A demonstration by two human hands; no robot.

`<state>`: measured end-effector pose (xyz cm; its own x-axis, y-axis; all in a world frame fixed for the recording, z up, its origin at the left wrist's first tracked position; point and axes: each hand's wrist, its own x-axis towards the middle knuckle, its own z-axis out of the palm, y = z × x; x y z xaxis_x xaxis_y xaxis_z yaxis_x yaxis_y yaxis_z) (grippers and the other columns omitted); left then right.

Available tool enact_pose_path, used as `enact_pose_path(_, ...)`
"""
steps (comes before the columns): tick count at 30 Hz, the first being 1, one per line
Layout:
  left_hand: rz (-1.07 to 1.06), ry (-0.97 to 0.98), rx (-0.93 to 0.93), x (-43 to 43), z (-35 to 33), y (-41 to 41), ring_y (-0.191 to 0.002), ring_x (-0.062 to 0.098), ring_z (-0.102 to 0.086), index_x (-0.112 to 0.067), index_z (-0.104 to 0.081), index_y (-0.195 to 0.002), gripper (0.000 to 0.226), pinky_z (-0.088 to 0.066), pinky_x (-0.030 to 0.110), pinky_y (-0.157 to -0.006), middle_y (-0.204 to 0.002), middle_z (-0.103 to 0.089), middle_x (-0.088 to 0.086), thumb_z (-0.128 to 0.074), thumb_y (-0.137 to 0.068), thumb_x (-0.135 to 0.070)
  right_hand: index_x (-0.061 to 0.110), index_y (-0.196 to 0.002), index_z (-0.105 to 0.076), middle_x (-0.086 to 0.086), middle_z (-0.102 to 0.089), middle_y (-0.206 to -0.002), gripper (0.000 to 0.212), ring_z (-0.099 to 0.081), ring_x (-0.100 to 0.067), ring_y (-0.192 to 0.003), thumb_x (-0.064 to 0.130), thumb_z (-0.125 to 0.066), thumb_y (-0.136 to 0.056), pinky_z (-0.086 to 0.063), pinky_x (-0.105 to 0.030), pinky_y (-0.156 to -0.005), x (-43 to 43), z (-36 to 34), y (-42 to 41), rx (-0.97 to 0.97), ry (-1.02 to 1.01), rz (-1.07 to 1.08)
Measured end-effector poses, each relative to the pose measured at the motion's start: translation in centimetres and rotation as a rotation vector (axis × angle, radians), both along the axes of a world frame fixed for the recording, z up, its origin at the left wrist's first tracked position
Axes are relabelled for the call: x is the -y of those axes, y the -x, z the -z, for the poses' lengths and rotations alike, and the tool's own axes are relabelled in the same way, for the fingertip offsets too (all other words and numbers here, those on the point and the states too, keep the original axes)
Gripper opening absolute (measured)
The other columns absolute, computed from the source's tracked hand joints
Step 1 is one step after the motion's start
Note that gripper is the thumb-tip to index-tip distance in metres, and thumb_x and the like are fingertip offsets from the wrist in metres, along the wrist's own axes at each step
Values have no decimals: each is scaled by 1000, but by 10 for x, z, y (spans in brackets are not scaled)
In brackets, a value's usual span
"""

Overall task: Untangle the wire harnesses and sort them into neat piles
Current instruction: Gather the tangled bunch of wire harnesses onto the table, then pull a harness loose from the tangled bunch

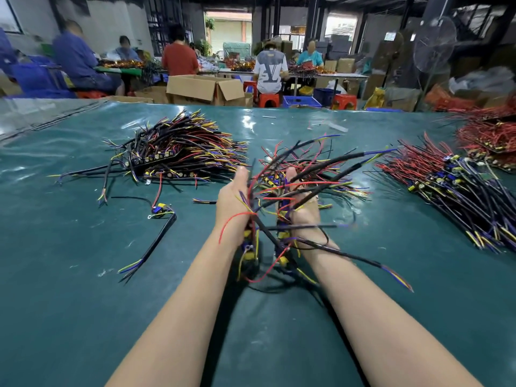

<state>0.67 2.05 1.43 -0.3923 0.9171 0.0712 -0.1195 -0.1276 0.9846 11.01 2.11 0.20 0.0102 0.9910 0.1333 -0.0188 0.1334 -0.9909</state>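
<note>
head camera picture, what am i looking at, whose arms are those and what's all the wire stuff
No machine here: the one picture comes from a camera on a person's head, looking down at their own bare arms. The left hand and right hand each grip part of a tangle of wire harnesses, lifted above the green table cover. On the cover lie a pile on the left, a longer pile on the right and one loose harness. Other people work at tables behind.

We are looking at a glossy, wrinkled plastic sheet (pixel 83 303), wire harnesses (pixel 181 152) in smooth plastic insulation, and a matt cardboard box (pixel 195 89).
</note>
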Motion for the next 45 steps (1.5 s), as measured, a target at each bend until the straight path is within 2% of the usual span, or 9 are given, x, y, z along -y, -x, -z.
enact_pose_path(3,-197,133,22,-5,2,31,-38,14,-48,-15,-36,-53,54,-37,13,-42,-36,-44,-6,-34,-96,-48,14,-60,-44,6,-43,-34,42,-35,-1,-25,-11,-31,-91,-27,-8,-30,-8,-4,-10,-168,57,87)
enact_pose_path(6,-278,217,-117,-5,4,53,-82,32,-58,-13,-46,-60,52,-49,38,-79,-78,-59,15,-29,-96,-46,14,-47,-43,6,-37,-29,47,-30,-5,-23,1,-42,-93,-28,-8,-32,-17,-11,-27,-134,128,135)
enact_pose_path(10,-362,204,-276,-2,8,65,-55,26,-35,-12,-31,-54,51,-25,34,-53,-58,-38,6,-33,-97,-39,16,-59,-39,5,-39,-31,39,-29,-2,-20,26,-47,-96,-19,-7,-27,-26,-14,-50,-137,192,203)
enact_pose_path(18,-538,20,415,-1,-2,79,-25,3,-44,-15,-40,-67,38,-42,17,-32,-66,-47,3,-34,-99,-34,16,-68,-34,-16,-52,-75,31,-54,-13,-36,17,-37,-99,-45,-23,-33,-40,-16,-79,-642,48,705)
enact_pose_path(27,-646,-262,849,2,-17,84,-43,9,-56,-11,-38,-72,31,-54,22,-48,-69,-49,8,-31,-101,-18,8,-75,-41,-12,-51,-72,27,-59,-20,-42,10,-33,-100,-54,-29,-58,-33,-21,-77,-1266,20,468)
enact_pose_path(32,-428,-241,887,4,-22,64,-32,6,-55,-13,-43,-77,26,-52,21,-42,-67,-51,9,-37,-101,-23,8,-85,-49,-13,-57,-79,17,-56,-25,-66,5,-38,-97,-52,-29,-67,-29,-12,-25,-411,293,-34)
enact_pose_path(36,-243,-164,851,7,-22,45,-33,7,-56,-10,-42,-76,27,-51,21,-39,-52,-58,10,-38,-100,-22,6,-87,-68,-20,-67,-86,16,-58,-30,-77,2,-53,-84,-48,-35,-74,-36,0,-34,487,39,417)
enact_pose_path(41,-110,-103,667,8,-11,18,-36,10,-58,-9,-40,-76,28,-53,23,-41,-65,-51,11,-38,-100,-23,13,-76,-63,-2,-56,-65,20,-53,-7,-49,12,-51,-92,-45,-17,-46,-19,-21,-30,-174,9,-11)
enact_pose_path(45,-20,-99,537,11,-9,16,-42,8,-59,-13,-46,-78,26,-51,18,-42,-63,-55,5,-43,-98,-29,6,-77,-60,3,-65,-56,15,-60,-8,-48,5,-52,-90,-54,-20,-50,-9,-22,-13,-314,47,-180)
